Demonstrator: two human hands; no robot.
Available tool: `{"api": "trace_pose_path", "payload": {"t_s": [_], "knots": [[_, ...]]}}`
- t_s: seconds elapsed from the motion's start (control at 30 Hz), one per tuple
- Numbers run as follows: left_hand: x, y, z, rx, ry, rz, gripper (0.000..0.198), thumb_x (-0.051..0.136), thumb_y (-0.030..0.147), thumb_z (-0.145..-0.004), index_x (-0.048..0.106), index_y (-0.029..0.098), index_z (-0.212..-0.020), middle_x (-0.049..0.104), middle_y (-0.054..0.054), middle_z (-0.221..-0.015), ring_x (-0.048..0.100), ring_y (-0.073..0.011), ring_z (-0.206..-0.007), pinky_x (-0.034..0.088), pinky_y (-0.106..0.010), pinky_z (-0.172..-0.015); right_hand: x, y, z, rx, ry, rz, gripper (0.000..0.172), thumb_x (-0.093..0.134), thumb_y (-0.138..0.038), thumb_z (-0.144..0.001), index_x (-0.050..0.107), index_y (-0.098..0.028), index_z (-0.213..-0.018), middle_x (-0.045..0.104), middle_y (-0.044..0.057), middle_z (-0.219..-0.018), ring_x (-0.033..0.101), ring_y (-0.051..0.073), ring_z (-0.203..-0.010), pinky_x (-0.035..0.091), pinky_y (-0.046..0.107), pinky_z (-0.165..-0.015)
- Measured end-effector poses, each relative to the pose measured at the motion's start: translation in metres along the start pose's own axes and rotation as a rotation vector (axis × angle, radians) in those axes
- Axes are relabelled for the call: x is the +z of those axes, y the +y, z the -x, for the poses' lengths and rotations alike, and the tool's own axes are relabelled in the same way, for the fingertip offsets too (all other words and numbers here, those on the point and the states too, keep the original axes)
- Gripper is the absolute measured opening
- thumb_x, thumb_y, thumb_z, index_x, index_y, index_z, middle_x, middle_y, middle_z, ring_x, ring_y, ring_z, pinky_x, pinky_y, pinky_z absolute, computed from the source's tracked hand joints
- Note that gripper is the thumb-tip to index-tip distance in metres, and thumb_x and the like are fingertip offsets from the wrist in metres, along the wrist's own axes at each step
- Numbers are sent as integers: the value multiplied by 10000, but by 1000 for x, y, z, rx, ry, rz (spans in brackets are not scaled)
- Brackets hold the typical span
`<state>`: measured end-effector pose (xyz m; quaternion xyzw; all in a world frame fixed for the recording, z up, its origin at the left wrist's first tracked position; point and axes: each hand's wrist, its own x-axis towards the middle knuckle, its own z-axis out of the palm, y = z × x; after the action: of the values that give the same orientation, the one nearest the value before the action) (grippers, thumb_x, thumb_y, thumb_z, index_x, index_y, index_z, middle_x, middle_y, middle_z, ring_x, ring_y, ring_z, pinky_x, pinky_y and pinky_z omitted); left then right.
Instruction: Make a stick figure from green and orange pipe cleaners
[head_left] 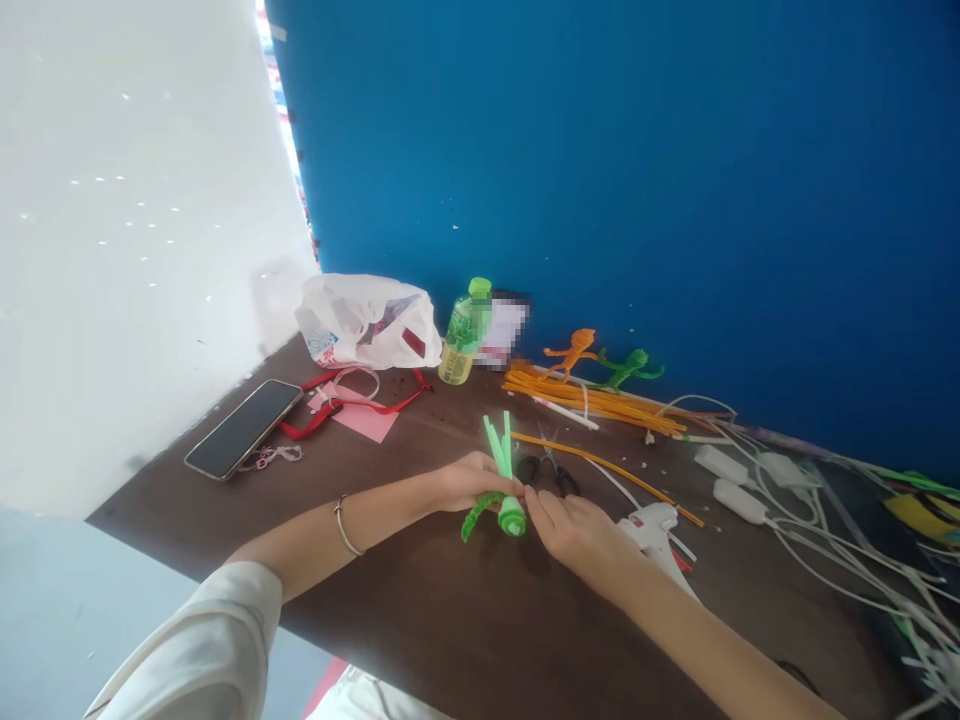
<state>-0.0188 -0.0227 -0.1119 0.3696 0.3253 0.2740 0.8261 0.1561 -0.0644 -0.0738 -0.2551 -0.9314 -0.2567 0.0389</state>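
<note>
Where left hand (474, 482) and right hand (574, 532) clamp together, a green pipe-cleaner coil (511, 518), partly hidden.

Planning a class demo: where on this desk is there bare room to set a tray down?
Bare desk shows between the phone and the left forearm, and between the glue gun and the cables. Crowded: the orange pipe cleaners and the cables.

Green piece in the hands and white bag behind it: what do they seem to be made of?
The green piece, held by the left hand and right hand, looks like chenille pipe cleaner: matte, fuzzy pile, bent and coiled so that it keeps its shape, probably on a wire core that does not show. The white bag looks like thin plastic film: glossy, creased, slightly see-through.
</note>
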Motion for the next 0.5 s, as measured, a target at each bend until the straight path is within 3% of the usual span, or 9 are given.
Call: {"api": "trace_pose_path", "payload": {"t_s": [0.1, 0.2, 0.4, 0.5], "knots": [[-1, -1, 1, 115, -12, -183, 260, 743, 255, -511, 652, 72, -671, 639, -55, -659, 592, -145, -659, 463, -282, -688, -1, 1, -3, 108, -137, -152, 279, 442, 23, -694, 596, -118, -879, 570, 45, -602, 527, 133, -471, 341, 261, -435], [-4, -5, -1, 182, -33, -342, 260, 720, 278, -542, 669, 91, -714, 657, -54, -689, 603, -161, -713, 466, -286, -721, -8, 5, -9, 326, -277, -418, 181, 459, -63, -742, 594, -184, -741, 613, 24, -625, 582, 143, -532, 354, 233, -452], [-5, -13, -4, 315, 4, -595, 268, 656, 305, -618, 680, 96, -784, 672, -75, -761, 605, -159, -697, 462, -231, -624, -13, 17, -22, 823, -478, -952, 101, 532, -165, -687, 621, -198, -655, 652, 5, -600, 591, 140, -462, 420, 231, -483], [-1, -14, -1, 381, 49, -718, 190, 634, 248, -626, 681, 102, -739, 672, -54, -739, 601, -147, -683, 441, -195, -596, -11, 25, -26, 906, -634, -1143, 77, 585, -222, -644, 637, -171, -622, 630, 22, -532, 590, 148, -455, 419, 223, -452]]}}
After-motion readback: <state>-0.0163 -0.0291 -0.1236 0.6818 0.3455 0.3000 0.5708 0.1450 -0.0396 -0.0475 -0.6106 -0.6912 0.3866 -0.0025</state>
